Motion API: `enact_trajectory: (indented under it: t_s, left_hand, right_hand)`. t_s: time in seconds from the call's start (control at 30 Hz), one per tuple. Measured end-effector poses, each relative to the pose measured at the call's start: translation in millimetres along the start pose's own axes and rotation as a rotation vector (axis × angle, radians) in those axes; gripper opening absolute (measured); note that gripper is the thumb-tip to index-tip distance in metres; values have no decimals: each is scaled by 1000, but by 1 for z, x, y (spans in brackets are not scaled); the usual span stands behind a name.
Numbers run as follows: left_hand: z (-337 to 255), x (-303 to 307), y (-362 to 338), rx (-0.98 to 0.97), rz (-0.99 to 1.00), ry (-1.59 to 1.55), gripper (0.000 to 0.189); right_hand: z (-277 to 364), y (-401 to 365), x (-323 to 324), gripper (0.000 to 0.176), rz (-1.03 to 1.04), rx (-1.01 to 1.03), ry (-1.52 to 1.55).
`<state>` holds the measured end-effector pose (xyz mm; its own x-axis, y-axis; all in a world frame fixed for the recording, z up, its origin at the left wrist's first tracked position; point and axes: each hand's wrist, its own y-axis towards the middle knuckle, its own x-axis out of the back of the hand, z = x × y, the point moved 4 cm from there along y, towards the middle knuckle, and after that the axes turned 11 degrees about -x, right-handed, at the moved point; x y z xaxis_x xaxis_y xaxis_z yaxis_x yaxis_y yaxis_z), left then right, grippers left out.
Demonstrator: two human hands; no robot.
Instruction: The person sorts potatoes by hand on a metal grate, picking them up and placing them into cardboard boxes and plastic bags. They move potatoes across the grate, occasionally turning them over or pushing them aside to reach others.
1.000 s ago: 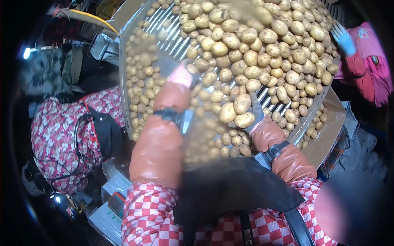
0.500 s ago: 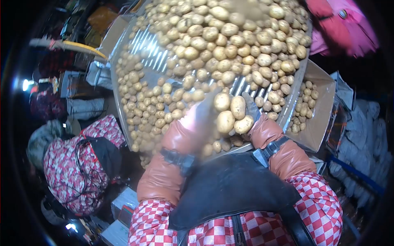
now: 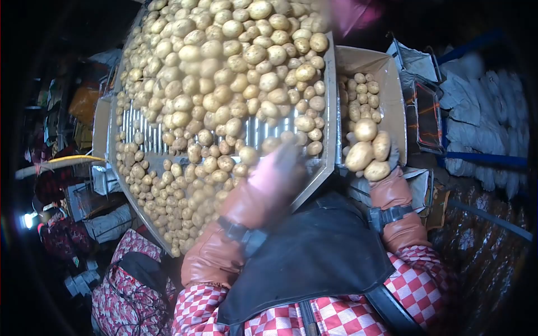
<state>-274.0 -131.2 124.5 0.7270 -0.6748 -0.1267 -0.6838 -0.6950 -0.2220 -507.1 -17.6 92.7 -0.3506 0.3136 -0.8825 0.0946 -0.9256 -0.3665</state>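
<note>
My right hand (image 3: 394,158), in a dark glove, cradles several large potatoes (image 3: 360,156) above the near end of a cardboard box (image 3: 391,101). More potatoes (image 3: 361,95) lie in that box. Motion smears my left hand (image 3: 284,169), which is over the near edge of the slatted sorting table (image 3: 332,112); its fingers are not clear. A deep heap of potatoes (image 3: 224,61) covers the table's far side, and smaller potatoes (image 3: 168,196) spread across its near left. Bare metal slats (image 3: 147,131) show between the two groups.
Another person in a patterned jacket (image 3: 134,297) is at lower left. Pink clothing (image 3: 356,14) shows at the top. A second cardboard box (image 3: 101,126) stands left of the table. White sacks (image 3: 476,106) are piled at right, beside a wire-framed bag holder (image 3: 426,117).
My right hand has carried the potatoes from above the table to the box at right. My left hand has come apart from them and remains over the table's edge. The view has turned rightward.
</note>
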Motion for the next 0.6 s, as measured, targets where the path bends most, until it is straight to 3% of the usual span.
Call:
enact_trajectory:
  t_s: [0.07,0.2,0.23,0.27,0.33,0.4,0.5,0.53,0.6]
  left_hand:
    - [-33,-3,-16,345,-153,-296,43]
    - [49,66,-46,-62,-263,173,48]
    - [41,69,-58,53,-375,-26,49]
    - [45,78,-66,114,-480,7,50]
    - [74,116,-85,81,-426,416,50]
    - [104,148,-107,76,-375,855,50]
    - [118,158,-135,179,-529,929,42]
    - [120,155,-143,159,-528,866,38]
    - [119,144,-158,122,-527,739,31]
  right_hand:
    - [37,-20,37,62,46,156,3]
    - [136,-60,157,58,-61,556,-266]
    - [155,-57,175,60,-154,645,-176]
    - [174,-54,192,61,-250,735,-95]
    - [212,-58,171,69,-274,722,415]
    - [231,-70,180,74,-341,755,594]
    - [267,-44,225,74,-454,818,348]
    - [252,-23,226,67,-518,936,-72]
    - [218,25,225,58,180,291,-13]
